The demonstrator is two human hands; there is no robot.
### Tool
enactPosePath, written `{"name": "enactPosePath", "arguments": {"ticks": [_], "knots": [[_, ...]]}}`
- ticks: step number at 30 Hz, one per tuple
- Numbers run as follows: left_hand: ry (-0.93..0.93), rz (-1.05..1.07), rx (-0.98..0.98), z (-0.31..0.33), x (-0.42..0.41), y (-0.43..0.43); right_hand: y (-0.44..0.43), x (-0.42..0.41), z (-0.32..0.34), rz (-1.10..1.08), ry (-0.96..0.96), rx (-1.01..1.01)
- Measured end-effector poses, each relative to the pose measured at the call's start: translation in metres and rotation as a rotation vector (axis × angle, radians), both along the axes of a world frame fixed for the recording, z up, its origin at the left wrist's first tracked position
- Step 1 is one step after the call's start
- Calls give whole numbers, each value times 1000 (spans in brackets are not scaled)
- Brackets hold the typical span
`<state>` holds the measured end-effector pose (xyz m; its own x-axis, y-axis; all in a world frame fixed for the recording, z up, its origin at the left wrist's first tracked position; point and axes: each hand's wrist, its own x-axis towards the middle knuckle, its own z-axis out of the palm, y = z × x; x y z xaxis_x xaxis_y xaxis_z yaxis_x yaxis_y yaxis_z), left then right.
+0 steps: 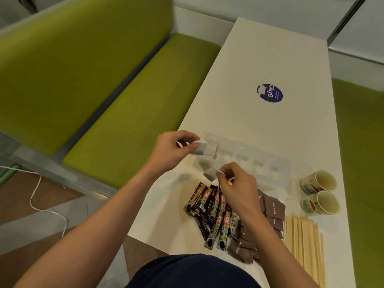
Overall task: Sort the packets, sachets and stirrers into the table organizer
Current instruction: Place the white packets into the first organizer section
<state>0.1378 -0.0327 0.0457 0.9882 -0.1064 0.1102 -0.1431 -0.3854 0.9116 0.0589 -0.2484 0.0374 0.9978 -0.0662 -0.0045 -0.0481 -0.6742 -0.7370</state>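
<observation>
Left hand: the left hand (174, 147) was pinched shut on a small white packet (200, 148), held over the left end of the organizer (245, 161), apparently so it could drop straight into a slot there.
Right hand: the right hand (234, 183) was closed on another white packet (212, 173) just in front of the organizer's near wall; the grip looked like thumb against fingertips, a hold suited to a thin, light item.
Hands together or apart: apart, each with its own packet, likely to feed the tray faster.
Organizer: a clear divided tray lying across the table (270, 59); white packets already stood in its left compartment, while what the other compartments held was too blurred to tell.
Coffee sachets: the dark coffee sachets (209, 213) lay loose in a heap on the table near the person, not yet sorted.
Brown sachets: the brown sachets (272, 213) lay in a heap beside them, partly under the right forearm.
Stirrers: the wooden stirrers (303, 242) lay side by side at the right, within easy reach.
Cups: two paper cups (320, 192) lay on their sides beyond the stirrers, clear of the work.
Progress: an early stage, judging by the full heaps.
</observation>
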Motion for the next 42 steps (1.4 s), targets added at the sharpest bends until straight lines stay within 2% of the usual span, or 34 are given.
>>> {"name": "enactPosePath", "arguments": {"ticks": [10, 15, 19, 24, 29, 32, 37, 42], "knots": [[80, -68, 296, -19, 51, -42, -40, 1, 23, -183, -108, 263], [23, -75, 419, -27, 52, -46, -39, 32, 28, -160, -132, 353], [-46, -106, 524, -25, 53, -47, -27, 63, 31, -92, -123, 317], [-17, -156, 476, -23, 59, -43, -19, 92, 21, 4, -41, 174], [69, -41, 270, -19, 57, -30, -11, 107, 6, 66, 81, 114], [69, -30, 246, -19, 56, -24, -2, 113, 0, 106, 121, 55], [50, -21, 239, -19, 57, -23, 9, 114, -15, 66, -2, -169], [58, 10, 233, -22, 52, -21, 12, 113, -21, 57, -47, -203]]}}
